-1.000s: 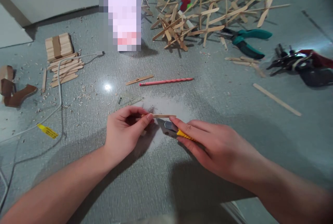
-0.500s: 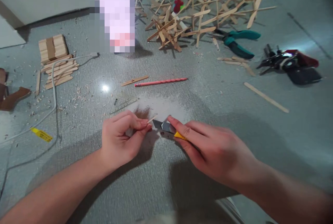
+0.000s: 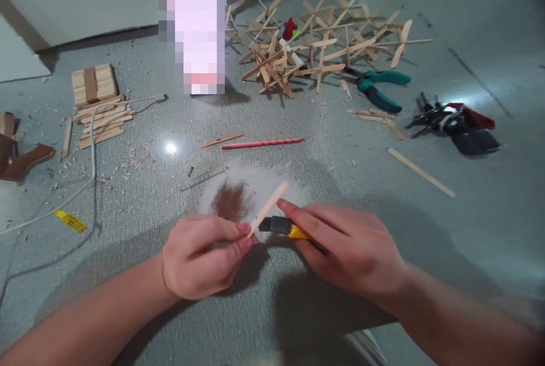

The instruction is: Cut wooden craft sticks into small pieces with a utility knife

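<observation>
Between thumb and fingers, my left hand (image 3: 208, 252) pinches the lower end of a pale wooden stick (image 3: 270, 205), which slants up to the right with its flat face showing. My right hand (image 3: 349, 241) is wrapped round a yellow utility knife (image 3: 298, 232), and its dark blade points left, close to the stick. Whether blade and stick touch I cannot tell. Beneath the hands lie pale dust and a brown patch (image 3: 230, 198) on the grey surface. A red pencil (image 3: 264, 143) and a notched stick (image 3: 222, 139) lie just beyond.
Crossed wooden sticks (image 3: 276, 65) spread across the back, beside teal-handled pliers (image 3: 378, 89). A dark multi-tool (image 3: 457, 125) and a loose stick (image 3: 421, 172) lie right. At left are a banded stick bundle (image 3: 94, 83), a white cable (image 3: 93, 156) and brown scraps (image 3: 28, 162).
The stick has turned from nearly edge-on to showing its broad face, rising upper right. Both hands sit slightly lower in view. The camera view has shifted a little.
</observation>
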The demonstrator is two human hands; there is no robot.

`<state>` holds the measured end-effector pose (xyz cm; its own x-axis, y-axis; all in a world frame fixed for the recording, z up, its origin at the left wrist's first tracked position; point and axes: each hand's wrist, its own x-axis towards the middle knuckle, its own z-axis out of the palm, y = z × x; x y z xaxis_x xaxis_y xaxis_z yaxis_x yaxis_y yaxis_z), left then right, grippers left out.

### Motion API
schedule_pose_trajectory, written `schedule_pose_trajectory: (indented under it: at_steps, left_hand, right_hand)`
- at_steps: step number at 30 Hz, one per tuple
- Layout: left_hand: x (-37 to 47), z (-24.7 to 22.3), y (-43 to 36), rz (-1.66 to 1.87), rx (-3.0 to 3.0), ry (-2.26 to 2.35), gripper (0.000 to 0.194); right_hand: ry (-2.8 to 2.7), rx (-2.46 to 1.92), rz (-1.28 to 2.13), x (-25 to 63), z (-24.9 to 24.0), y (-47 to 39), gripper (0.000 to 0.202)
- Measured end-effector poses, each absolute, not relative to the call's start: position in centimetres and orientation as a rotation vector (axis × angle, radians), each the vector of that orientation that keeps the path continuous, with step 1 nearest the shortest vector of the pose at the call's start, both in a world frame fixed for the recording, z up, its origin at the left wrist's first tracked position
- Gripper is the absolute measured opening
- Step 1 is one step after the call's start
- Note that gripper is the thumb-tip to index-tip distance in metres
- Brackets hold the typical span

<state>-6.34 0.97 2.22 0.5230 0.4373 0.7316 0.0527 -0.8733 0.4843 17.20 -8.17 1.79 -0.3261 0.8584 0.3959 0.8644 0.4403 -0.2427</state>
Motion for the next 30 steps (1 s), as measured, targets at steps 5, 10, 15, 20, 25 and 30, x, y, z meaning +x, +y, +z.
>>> schedule_pose_trajectory:
  at_steps: [5,10,15,20,25,30]
  left_hand:
    - [-6.1,1.6,0.8,1.383,2.311,0.258,0.008]
    - [-6.0,2.2,0.5,1.218,2.262,0.368,0.013]
    - [-5.6,2.6,0.2,1.096,2.071,0.505,0.014]
    - [-5.6,2.0,0.2,1.056,1.924,0.518,0.011]
    - [-5.7,2.0,0.4,1.033,1.951,0.469,0.009]
    - [-5.4,1.9,0.4,0.954,1.803,0.497,0.013]
  right_hand:
    - [-2.206,-1.381,-0.055,17.6,1.9,-7.5,0.007]
    - [-2.242,-1.323,0.029,17.9,2.3,-6.9,0.019]
    - [-2.290,-1.307,0.058,18.2,1.8,-6.6,0.024]
    - [-2.286,-1.307,0.137,18.3,1.1,-6.6,0.016]
    - [-2.239,-1.244,0.116,18.2,0.8,-6.4,0.013]
    - [-2.220,-1.223,0.131,18.3,0.7,-6.4,0.011]
